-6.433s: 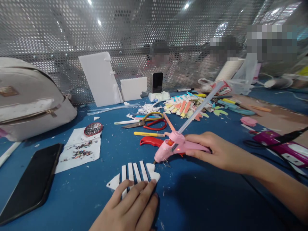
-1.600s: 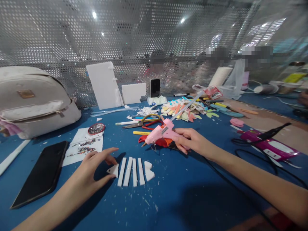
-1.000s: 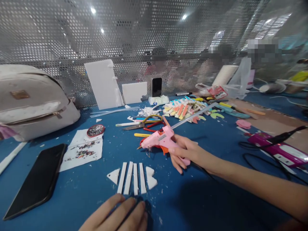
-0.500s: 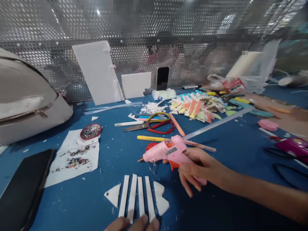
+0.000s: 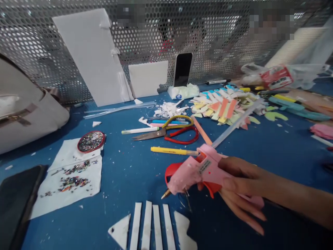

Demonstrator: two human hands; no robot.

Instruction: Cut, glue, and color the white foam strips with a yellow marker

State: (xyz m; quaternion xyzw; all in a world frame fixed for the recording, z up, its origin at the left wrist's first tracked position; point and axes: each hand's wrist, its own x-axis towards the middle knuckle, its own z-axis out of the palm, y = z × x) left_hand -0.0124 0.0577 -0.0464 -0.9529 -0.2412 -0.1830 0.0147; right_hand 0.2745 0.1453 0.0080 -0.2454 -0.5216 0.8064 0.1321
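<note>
A pink hot glue gun [image 5: 191,173] is in my right hand [image 5: 239,187], my fingers wrapped round its handle near the orange trigger. Its brass nozzle tilts down to the left, above the blue table, and a clear glue stick [image 5: 235,125] juts from its back. Just below the nozzle lie several white foam strips [image 5: 147,224], side by side. To their left is a white triangle [image 5: 121,231] with a small dark hole. On their right sits a white piece with a notched edge [image 5: 184,231]. My left hand is out of view.
Behind the glue gun lie scissors [image 5: 166,132], a yellow marker [image 5: 170,150] and a heap of coloured paper pieces [image 5: 221,107]. At left are a dish of glitter [image 5: 91,141], a black phone [image 5: 20,201] and a bag [image 5: 31,114]. White boards [image 5: 88,55] lean against the perforated metal panel.
My left hand, earlier with its fingertips on the lower ends of the strips, has left the view. The view has shifted closer; the glue gun appears lower, further right, its nozzle tilted more downward.
</note>
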